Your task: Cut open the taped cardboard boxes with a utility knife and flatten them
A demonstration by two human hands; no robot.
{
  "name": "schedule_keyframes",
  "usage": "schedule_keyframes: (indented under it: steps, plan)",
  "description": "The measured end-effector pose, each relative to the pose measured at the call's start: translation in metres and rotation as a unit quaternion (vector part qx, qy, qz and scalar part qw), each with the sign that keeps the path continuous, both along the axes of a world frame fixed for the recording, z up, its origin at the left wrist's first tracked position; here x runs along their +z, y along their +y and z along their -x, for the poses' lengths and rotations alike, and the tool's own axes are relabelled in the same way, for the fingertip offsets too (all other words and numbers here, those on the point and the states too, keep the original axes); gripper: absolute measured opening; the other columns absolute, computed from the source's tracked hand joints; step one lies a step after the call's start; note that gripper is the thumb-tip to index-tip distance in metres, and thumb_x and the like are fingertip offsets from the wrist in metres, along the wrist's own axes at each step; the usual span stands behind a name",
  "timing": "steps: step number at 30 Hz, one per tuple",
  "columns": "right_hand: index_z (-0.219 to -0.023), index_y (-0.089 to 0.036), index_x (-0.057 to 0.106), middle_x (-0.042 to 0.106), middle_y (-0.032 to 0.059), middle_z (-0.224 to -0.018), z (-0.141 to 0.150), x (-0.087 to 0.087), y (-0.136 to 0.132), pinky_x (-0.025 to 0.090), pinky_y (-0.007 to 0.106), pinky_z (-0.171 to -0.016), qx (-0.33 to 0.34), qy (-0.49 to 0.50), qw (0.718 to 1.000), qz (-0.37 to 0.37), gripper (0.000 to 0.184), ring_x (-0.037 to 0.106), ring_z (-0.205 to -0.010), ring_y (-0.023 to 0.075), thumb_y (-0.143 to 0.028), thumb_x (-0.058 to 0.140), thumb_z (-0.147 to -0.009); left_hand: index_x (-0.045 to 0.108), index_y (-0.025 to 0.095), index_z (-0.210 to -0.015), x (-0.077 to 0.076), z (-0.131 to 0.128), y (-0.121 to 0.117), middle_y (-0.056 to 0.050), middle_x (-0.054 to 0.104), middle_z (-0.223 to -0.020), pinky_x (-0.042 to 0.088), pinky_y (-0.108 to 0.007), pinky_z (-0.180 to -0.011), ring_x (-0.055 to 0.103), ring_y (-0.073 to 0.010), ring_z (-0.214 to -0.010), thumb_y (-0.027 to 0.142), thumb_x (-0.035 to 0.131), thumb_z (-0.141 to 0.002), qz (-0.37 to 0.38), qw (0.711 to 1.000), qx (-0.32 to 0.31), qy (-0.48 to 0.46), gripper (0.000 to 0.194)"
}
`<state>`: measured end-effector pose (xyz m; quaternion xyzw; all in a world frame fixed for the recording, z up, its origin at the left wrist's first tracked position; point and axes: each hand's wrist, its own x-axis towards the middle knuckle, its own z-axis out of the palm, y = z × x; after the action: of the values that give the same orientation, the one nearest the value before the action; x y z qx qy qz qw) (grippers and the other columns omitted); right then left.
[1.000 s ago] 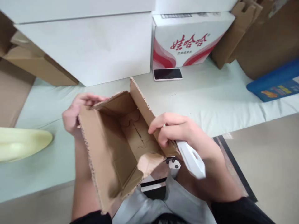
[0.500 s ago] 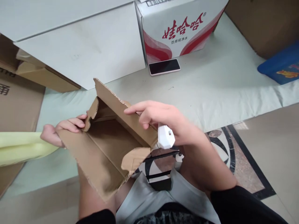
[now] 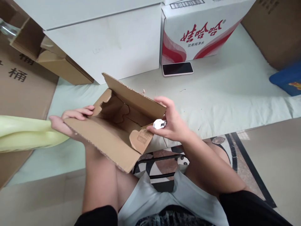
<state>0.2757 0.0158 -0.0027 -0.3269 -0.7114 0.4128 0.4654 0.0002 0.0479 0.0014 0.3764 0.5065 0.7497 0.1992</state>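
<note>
An open cardboard box (image 3: 105, 131) is tilted above my lap, its flaps spread and its hollow inside showing. My left hand (image 3: 70, 121) grips its left end, fingers over the edge beside a small notched flap. At the opposite end, my right hand (image 3: 172, 121) has its thumb by the lower small flap and its index finger at the upper long flap. In that same hand sits a small white plastic tool with a dark slot, apparently a box cutter (image 3: 159, 124); most of it is hidden by the hand.
A phone (image 3: 178, 68) lies on the pale green cloth (image 3: 223, 103), before a white and red carton (image 3: 197, 37). Left of that stands a large white box (image 3: 113, 44). Brown cartons (image 3: 21, 91) and a yellow bag-like object (image 3: 25, 133) are at left, a blue item (image 3: 287, 80) at right.
My right hand has turned and now holds the box's right end; before, its index finger pointed along the long flap. The box has tilted, and the view has shifted left.
</note>
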Motion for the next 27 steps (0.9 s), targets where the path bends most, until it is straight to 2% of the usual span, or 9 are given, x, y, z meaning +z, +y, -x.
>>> schedule_keyframes:
  steps: [4,7,9,12,14,17,22,25,27]
  plan:
    - [-0.151,-0.028,0.050,0.073,0.0109,-0.139,0.006,-0.008,0.003,0.060,0.048,-0.113,0.001,0.044,0.999,-0.012,0.062,0.073,-0.128,0.0250,-0.041,0.074,-0.095,0.044,0.024,-0.061,-0.003,-0.013,0.008,0.000,0.048,-0.057,0.053,-0.038,-0.080,0.057,-0.0171,-0.062,0.070,0.021,-0.104,-0.088,0.995,-0.015,-0.034,0.066]
    - [-0.128,-0.025,0.073,0.077,0.0104,-0.137,0.004,-0.008,0.007,0.058,0.048,-0.115,0.045,0.040,0.996,-0.061,0.034,0.073,-0.132,0.0242,-0.036,0.073,-0.097,0.053,0.022,-0.085,-0.006,-0.011,0.008,0.002,0.057,-0.060,0.052,-0.037,-0.083,0.062,-0.0182,-0.067,0.052,0.042,-0.104,-0.103,0.994,-0.030,0.015,0.037]
    - [-0.125,-0.026,0.078,0.078,0.0110,-0.139,0.003,-0.010,0.009,0.055,0.051,-0.119,0.080,0.037,0.993,-0.082,0.038,0.072,-0.134,0.0260,-0.044,0.079,-0.092,0.051,0.022,-0.102,-0.007,-0.012,0.007,0.003,0.064,-0.065,0.053,-0.037,-0.088,0.066,-0.0187,-0.073,0.046,0.056,-0.098,-0.109,0.993,-0.030,0.031,0.025]
    - [-0.128,-0.028,0.079,0.078,0.0107,-0.140,0.002,-0.015,0.010,0.049,0.056,-0.125,0.117,0.055,0.987,-0.091,0.052,0.074,-0.132,0.0280,-0.055,0.085,-0.085,0.047,0.024,-0.119,-0.010,-0.011,0.006,-0.002,0.072,-0.092,0.054,-0.038,-0.094,0.070,-0.0179,-0.086,0.050,0.067,-0.094,-0.088,0.995,-0.049,0.018,0.041]
    - [-0.128,-0.030,0.079,0.079,0.0089,-0.137,0.003,-0.017,0.009,0.048,0.057,-0.126,0.115,0.064,0.988,-0.082,0.040,0.075,-0.131,0.0263,-0.046,0.081,-0.091,0.052,0.025,-0.124,-0.014,-0.005,0.007,-0.009,0.069,-0.121,0.054,-0.042,-0.102,0.071,-0.0199,-0.099,0.056,0.076,-0.088,-0.076,0.993,-0.076,0.046,0.054]
    - [-0.123,-0.031,0.082,0.081,0.0074,-0.133,0.004,-0.016,0.005,0.051,0.056,-0.124,0.089,0.062,0.992,-0.065,0.028,0.075,-0.131,0.0246,-0.029,0.076,-0.095,0.069,0.021,-0.118,-0.021,0.013,0.008,-0.015,0.059,-0.145,0.047,-0.050,-0.118,0.067,-0.0271,-0.119,0.057,0.082,-0.079,-0.059,0.978,-0.117,0.165,0.055]
    - [-0.111,-0.029,0.084,0.083,0.0064,-0.127,0.008,-0.015,-0.001,0.051,0.056,-0.125,0.075,0.075,0.994,-0.003,0.022,0.074,-0.131,0.0260,-0.038,0.079,-0.092,0.083,0.015,-0.100,-0.027,0.028,0.004,-0.017,0.060,-0.138,0.049,-0.052,-0.116,0.066,-0.0277,-0.114,0.046,0.069,-0.091,-0.027,0.955,-0.162,0.248,0.035]
    - [-0.098,-0.027,0.083,0.085,0.0080,-0.117,0.009,-0.017,-0.001,0.068,0.047,-0.095,0.014,0.140,0.982,0.125,0.035,0.078,-0.120,0.0277,-0.060,0.072,-0.091,0.085,0.016,-0.102,-0.028,0.027,0.003,-0.017,0.063,-0.135,0.050,-0.053,-0.114,0.066,-0.0290,-0.118,0.036,0.065,-0.090,-0.042,0.953,-0.140,0.264,0.031]
    - [-0.090,-0.024,0.079,0.085,0.0101,-0.107,0.006,-0.017,0.001,0.060,0.030,-0.057,-0.077,0.171,0.956,0.225,0.041,0.081,-0.107,0.0271,-0.063,0.067,-0.090,0.086,0.016,-0.102,-0.028,0.027,0.003,-0.017,0.064,-0.134,0.052,-0.052,-0.111,0.066,-0.0305,-0.122,0.031,0.062,-0.086,-0.053,0.952,-0.119,0.279,0.033]
